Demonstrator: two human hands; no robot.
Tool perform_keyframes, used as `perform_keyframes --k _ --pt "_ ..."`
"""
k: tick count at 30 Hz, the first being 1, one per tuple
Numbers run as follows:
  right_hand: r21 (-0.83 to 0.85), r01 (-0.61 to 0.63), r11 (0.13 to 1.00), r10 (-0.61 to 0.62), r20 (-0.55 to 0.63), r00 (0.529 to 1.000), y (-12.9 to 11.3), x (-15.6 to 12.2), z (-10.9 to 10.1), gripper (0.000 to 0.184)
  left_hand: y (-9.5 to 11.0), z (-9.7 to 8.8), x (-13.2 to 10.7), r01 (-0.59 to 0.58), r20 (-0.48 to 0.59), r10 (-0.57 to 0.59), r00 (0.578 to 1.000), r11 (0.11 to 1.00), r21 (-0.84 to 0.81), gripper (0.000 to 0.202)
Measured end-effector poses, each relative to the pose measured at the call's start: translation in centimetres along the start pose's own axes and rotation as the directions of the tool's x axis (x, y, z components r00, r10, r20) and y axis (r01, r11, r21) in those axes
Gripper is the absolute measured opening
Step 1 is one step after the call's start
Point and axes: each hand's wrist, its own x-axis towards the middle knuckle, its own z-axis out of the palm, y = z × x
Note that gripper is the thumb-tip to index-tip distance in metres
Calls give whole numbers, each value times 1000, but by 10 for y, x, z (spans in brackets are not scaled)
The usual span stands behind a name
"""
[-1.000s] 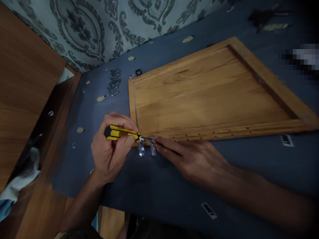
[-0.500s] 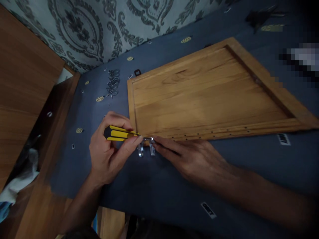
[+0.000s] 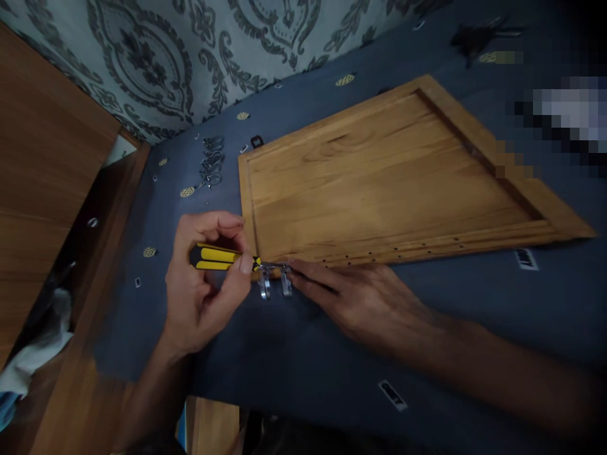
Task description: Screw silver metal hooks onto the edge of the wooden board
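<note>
L hand (image 3: 203, 287): curled round the screwdriver (image 3: 213, 257), thumb + fingertips pinching its yellow/black handle; forearm comes in over the near-left corner of the tabletop (image 3: 294, 360).
Screwdriver: lies almost level, handle to the left, shaft pointing right; tip meets the hook bracket (image 3: 274, 277).
Hook bracket: shiny metal w/ two prongs pointing toward the near edge; sits against the near rail of the wood panel (image 3: 379, 183), at the panel's near-left corner, btw the two hands.
R hand (image 3: 365, 303): fingers stretched out flat, tips touching the bracket's right end; palm low over the blue cover, just beside the panel's near rail. Whether it pinches the bracket or only presses it: can't tell.
Wood panel: lies flat, framed w/ raised rails, runs from mid-tabletop toward the right edge; row of small holes (image 3: 403, 248) along its near rail.
Tabletop: under a dark blue cover.
Spare hooks (image 3: 212, 163): loose metal pile near the far-left corner, well apart from both hands.
Gold discs (image 3: 187, 191): small, round, scattered along the left + far edges.
Label (image 3: 392, 395): small sticker near the near edge.
Wall (image 3: 190, 50): grey patterned paper behind the far edge.
Cabinet (image 3: 42, 170): brown wood, beyond the left edge; white cloth (image 3: 33, 354) low beside it.
</note>
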Motion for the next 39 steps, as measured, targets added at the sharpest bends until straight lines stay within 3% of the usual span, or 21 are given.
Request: perform_keyframes --k 4,9,17,25,32,36,39 --pt "-6 -11 1000 11 17 1000 -1 1 -3 44 0 3 1 39 -20 -40 999 998 -59 26" --pt "19 -26 999 24 94 995 -1 2 -6 46 1 3 5 40 -48 -41 998 999 -30 38" --pt "54 -42 998 40 53 998 0 0 -1 38 -1 2 13 21 82 -16 997 998 -61 41" --pt "24 -33 999 33 23 999 -1 0 -1 39 -9 9 10 14 122 -7 992 998 -54 31" --pt "5 -35 999 35 32 999 -2 0 -2 41 -10 8 8 50 55 -44 998 994 -102 43" --pt "-10 -32 999 32 -9 999 -1 0 1 44 -11 7 9 -30 3 30 1000 994 -101 60" --pt "-30 -25 999 22 -96 995 0 -1 6 43 -11 9 8 -95 -22 94 995 994 -56 60"
